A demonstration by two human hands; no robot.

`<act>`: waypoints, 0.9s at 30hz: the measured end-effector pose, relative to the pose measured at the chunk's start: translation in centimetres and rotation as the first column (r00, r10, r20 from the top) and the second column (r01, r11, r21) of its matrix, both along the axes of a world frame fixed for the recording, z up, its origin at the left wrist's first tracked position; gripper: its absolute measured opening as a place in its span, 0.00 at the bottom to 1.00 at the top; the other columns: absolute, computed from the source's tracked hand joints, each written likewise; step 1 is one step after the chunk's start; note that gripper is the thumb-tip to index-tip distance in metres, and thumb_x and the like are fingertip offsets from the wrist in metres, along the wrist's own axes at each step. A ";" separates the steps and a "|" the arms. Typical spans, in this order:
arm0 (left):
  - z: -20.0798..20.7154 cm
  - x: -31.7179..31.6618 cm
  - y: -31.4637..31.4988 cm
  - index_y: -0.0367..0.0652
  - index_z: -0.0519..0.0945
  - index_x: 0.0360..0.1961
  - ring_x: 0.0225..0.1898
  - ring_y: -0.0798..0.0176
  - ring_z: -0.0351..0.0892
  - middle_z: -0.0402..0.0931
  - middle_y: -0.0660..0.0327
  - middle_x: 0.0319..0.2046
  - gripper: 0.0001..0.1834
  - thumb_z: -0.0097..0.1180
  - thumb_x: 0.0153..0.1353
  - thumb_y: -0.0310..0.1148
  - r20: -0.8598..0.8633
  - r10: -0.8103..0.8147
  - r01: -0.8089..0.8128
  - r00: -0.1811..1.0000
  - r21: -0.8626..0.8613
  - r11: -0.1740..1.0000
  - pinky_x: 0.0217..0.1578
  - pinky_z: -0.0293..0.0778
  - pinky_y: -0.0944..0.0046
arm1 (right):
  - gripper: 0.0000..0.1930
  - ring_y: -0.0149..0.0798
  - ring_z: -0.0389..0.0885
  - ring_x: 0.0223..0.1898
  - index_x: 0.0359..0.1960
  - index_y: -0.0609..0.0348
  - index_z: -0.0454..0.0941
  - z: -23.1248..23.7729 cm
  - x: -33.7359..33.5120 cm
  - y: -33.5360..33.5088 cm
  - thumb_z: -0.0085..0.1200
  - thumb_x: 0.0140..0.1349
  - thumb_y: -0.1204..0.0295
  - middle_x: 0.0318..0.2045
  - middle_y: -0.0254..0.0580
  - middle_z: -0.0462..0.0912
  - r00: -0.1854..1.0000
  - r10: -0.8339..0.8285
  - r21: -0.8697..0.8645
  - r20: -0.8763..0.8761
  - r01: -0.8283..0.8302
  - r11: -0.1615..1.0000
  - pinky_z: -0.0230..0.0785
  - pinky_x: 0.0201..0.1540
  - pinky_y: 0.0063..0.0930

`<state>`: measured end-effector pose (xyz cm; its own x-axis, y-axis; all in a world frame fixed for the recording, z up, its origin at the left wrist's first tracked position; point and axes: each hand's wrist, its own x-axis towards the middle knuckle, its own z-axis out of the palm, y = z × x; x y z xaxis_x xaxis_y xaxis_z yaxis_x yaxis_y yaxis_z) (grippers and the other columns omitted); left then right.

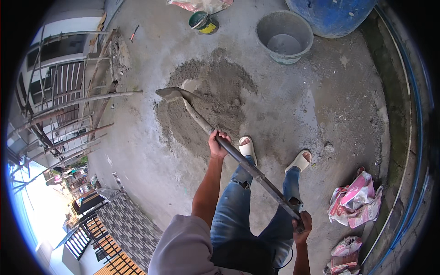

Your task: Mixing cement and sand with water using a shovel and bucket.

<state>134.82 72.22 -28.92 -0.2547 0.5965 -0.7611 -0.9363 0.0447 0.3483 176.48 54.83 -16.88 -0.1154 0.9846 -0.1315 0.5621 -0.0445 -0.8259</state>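
Observation:
A long-handled shovel (251, 169) slants across the view, from its blade at the upper left to its grip end at the lower right. My left hand (219, 143) is wrapped round the lower shaft near the blade. At the far end of the handle, my right hand (302, 227) is closed on the grip. The shovel blade (169, 94) is over the left side of a grey pile of sandy mix (215, 107), which is spread on the concrete floor. Whether the blade touches the mix I cannot tell.
Beyond the pile stand a green bucket (204, 23), a grey tub (284, 36) and a blue drum (332, 13). Crumpled sacks (357, 198) lie at the right by a wall with blue hoses (415, 114). Wooden scaffolding (68, 110) is at the left. My sandalled feet are beside the pile.

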 end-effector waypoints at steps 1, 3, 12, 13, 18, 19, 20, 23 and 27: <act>0.2 1.2 1.0 0.45 0.68 0.22 0.23 0.71 0.68 0.66 0.69 0.19 0.10 0.49 0.55 0.38 -0.058 -0.040 0.040 0.998 -0.003 0.999 0.33 0.73 0.67 | 0.14 0.45 0.71 0.35 0.39 0.63 0.70 -0.7 1.1 0.6 0.55 0.52 0.72 0.34 0.47 0.72 0.986 -0.148 -0.143 -0.075 0.136 0.980 0.64 0.39 0.36; -1.2 4.6 3.0 0.47 0.67 0.20 0.20 0.68 0.67 0.66 0.66 0.16 0.11 0.49 0.57 0.37 -0.078 -0.065 0.057 0.995 -0.107 0.993 0.25 0.71 0.69 | 0.11 0.37 0.71 0.33 0.36 0.65 0.71 -2.0 3.7 1.6 0.53 0.54 0.71 0.32 0.43 0.73 0.921 -0.382 -0.375 -0.076 0.329 0.867 0.65 0.37 0.29; -16.3 24.4 6.4 0.39 0.71 0.21 0.13 0.65 0.66 0.68 0.61 0.15 0.05 0.52 0.50 0.28 0.009 -0.427 0.370 0.904 -0.517 0.772 0.15 0.65 0.66 | 0.13 0.26 0.60 0.06 0.18 0.55 0.66 -1.3 12.1 4.1 0.52 0.54 0.63 0.08 0.32 0.65 0.248 -0.899 -0.463 0.360 0.884 0.059 0.50 0.07 0.20; -17.0 27.4 6.5 0.38 0.72 0.22 0.13 0.65 0.67 0.68 0.61 0.15 0.05 0.52 0.50 0.28 0.090 -0.432 0.413 0.897 -0.518 0.749 0.15 0.65 0.66 | 0.13 0.26 0.59 0.06 0.17 0.55 0.66 -1.7 14.7 2.9 0.52 0.53 0.64 0.08 0.32 0.64 0.229 -0.910 -0.358 0.344 0.929 0.098 0.50 0.07 0.20; -18.1 33.3 8.2 0.39 0.71 0.24 0.16 0.65 0.70 0.69 0.60 0.17 0.05 0.54 0.51 0.28 0.163 -0.526 0.534 0.835 -0.473 0.701 0.18 0.70 0.66 | 0.21 0.38 0.74 0.28 0.36 0.73 0.75 1.1 21.1 6.0 0.49 0.50 0.63 0.30 0.49 0.77 0.269 -0.741 -0.322 0.615 0.944 0.076 0.68 0.32 0.32; -17.7 34.6 10.2 0.39 0.71 0.24 0.16 0.65 0.70 0.69 0.60 0.17 0.05 0.54 0.50 0.27 0.157 -0.514 0.524 0.844 -0.451 0.723 0.18 0.70 0.66 | 0.16 0.30 0.67 0.16 0.24 0.66 0.75 -1.2 26.8 4.1 0.51 0.49 0.62 0.17 0.36 0.71 0.262 -0.919 -0.043 0.293 0.964 0.262 0.60 0.17 0.27; -18.8 32.4 10.9 0.39 0.72 0.24 0.16 0.65 0.70 0.69 0.60 0.17 0.05 0.54 0.50 0.27 0.102 -0.508 0.489 0.855 -0.479 0.729 0.18 0.69 0.66 | 0.14 0.26 0.62 0.12 0.20 0.61 0.73 -2.6 27.9 5.0 0.50 0.49 0.61 0.15 0.32 0.67 0.280 -0.900 -0.291 0.334 0.939 0.184 0.52 0.13 0.24; -20.7 25.8 13.9 0.36 0.70 0.23 0.16 0.64 0.69 0.68 0.60 0.16 0.05 0.52 0.48 0.25 0.037 -0.349 0.326 0.936 -0.460 0.826 0.17 0.68 0.65 | 0.17 0.32 0.67 0.14 0.24 0.64 0.73 -5.6 22.3 15.8 0.49 0.52 0.59 0.16 0.37 0.70 0.352 -0.688 -0.286 0.635 0.934 0.213 0.60 0.15 0.27; -22.6 14.8 21.4 0.38 0.70 0.26 0.21 0.63 0.69 0.67 0.59 0.21 0.04 0.50 0.51 0.27 0.124 -0.325 0.346 0.937 -0.439 0.829 0.20 0.68 0.63 | 0.12 0.25 0.65 0.11 0.23 0.61 0.75 -8.3 13.2 27.2 0.48 0.52 0.64 0.15 0.31 0.71 0.493 -0.802 -0.445 0.337 0.834 0.326 0.52 0.11 0.20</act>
<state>149.59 93.60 -51.48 -0.0632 0.2317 -0.9707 -0.8483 0.4999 0.1745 189.68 82.00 -25.14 0.7319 0.3477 -0.5860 0.0364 -0.8787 -0.4759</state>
